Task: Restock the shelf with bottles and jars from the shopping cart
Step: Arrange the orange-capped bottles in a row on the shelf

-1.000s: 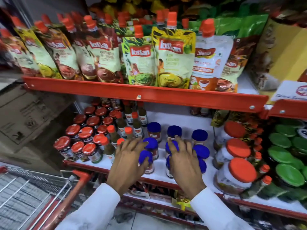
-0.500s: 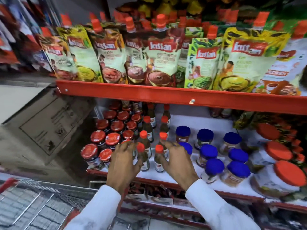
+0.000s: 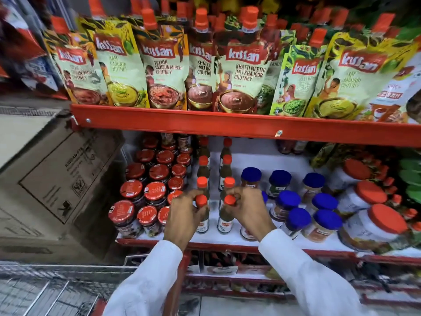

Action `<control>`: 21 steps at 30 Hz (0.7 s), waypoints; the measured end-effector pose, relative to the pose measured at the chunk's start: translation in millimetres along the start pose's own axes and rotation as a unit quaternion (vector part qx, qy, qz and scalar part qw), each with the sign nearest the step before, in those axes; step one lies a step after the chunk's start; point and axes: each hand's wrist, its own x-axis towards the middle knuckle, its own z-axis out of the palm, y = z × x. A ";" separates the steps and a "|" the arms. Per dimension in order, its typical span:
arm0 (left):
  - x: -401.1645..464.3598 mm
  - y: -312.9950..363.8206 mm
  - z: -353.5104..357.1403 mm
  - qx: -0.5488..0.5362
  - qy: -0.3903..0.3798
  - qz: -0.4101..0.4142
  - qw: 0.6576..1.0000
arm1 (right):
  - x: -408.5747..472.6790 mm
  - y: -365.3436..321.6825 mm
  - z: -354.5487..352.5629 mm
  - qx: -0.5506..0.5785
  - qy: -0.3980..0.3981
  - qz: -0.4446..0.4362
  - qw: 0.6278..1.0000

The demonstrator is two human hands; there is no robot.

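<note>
Two rows of slim dark bottles with orange caps run back along the white shelf. My left hand grips the front bottle of the left row around its neck. My right hand grips the front bottle of the right row the same way. Both bottles stand upright on the shelf near its front edge. Red-lidded jars crowd the shelf to the left, blue-lidded jars to the right. The wire shopping cart sits at the lower left; its contents are blurred.
Kissan chutney pouches hang over the red upper shelf rail. A cardboard box leans left of the shelf. Large orange-lidded tubs stand at the right. A lower shelf holds more goods.
My hands have moved left from the blue-lidded jars to the orange-capped bottles and closed on the two front ones. The view has swung left.
</note>
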 end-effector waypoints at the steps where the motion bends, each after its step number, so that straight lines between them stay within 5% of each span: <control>1: 0.5 -0.3 -0.2 -0.004 -0.002 0.001 1.000 | -0.8 1.0 0.2 0.006 0.004 -0.002 1.000; 21: 1.7 -5.9 3.5 -0.011 0.005 0.022 1.000 | -2.9 9.9 1.2 0.044 -0.001 0.002 0.999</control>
